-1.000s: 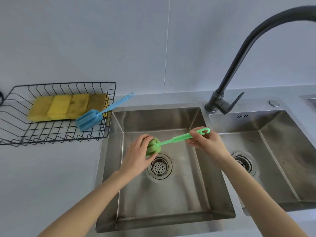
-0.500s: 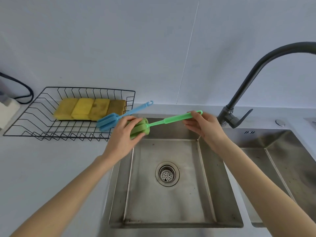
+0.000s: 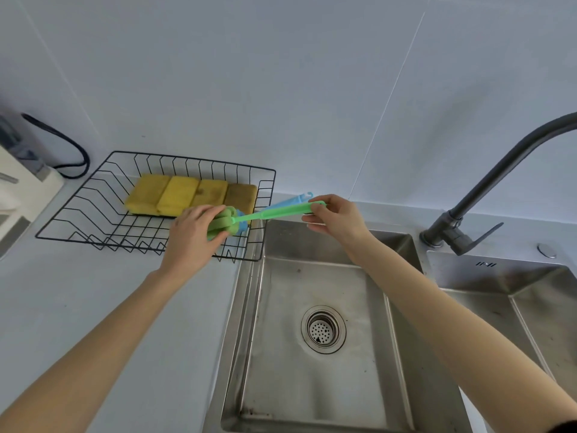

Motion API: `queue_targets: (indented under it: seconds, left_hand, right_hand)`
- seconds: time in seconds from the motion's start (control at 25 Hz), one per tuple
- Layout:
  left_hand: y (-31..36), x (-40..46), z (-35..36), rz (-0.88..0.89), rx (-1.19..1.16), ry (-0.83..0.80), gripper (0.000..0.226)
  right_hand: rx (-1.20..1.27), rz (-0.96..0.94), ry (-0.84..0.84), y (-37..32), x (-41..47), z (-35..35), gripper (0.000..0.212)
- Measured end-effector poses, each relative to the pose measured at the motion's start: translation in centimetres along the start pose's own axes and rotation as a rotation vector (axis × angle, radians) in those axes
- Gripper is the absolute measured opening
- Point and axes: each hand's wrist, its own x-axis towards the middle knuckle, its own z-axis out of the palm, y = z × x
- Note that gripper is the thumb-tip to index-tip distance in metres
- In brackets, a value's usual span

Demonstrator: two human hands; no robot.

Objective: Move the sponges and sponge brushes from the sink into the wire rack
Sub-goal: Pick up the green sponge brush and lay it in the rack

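Note:
I hold a green sponge brush (image 3: pixel 268 214) with both hands over the right end of the black wire rack (image 3: pixel 78 207). My left hand (image 3: pixel 195 235) grips its foam head; my right hand (image 3: pixel 335 218) pinches the end of its handle. A blue sponge brush (image 3: pixel 287 202) lies just behind it, head in the rack and handle sticking out over the rim, mostly hidden by the green one. Several yellow sponges (image 3: pixel 178 195) lie side by side at the back of the rack. The left sink basin (image 3: pixel 281 307) holds no sponges.
A dark curved faucet (image 3: pixel 487 189) stands between the left basin and a second basin (image 3: pixel 530 295) to the right. A drain strainer (image 3: pixel 323 329) sits in the left basin's floor. A white appliance (image 3: pixel 18 189) and black cable (image 3: pixel 71 151) are at the far left.
Both hands lifted the green sponge brush out of the left basin and carried it left and away, from above the drain to over the rack's right end.

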Motion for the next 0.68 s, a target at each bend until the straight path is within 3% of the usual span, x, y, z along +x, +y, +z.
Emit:
queue_targets:
  seconds: [0.36,0.56,0.68]
  left_hand:
    - [-1.2,1.3,1.7,-0.132,-0.14,-0.325,0.056]
    - [-0.7,2.2,2.1,-0.19,-0.086,-0.406,0.048]
    - [-0.4,2.4,2.1,-0.22,-0.064,-0.417,0.044]
  right_hand:
    - [-0.139,0.107,0.037,2.8,2.4,0.9,0.008]
    - [-0.236,0.098,0.022,3.6,2.2,0.8,0.019]
    - [-0.246,0.101,0.021,3.6,2.4,0.9,0.008]
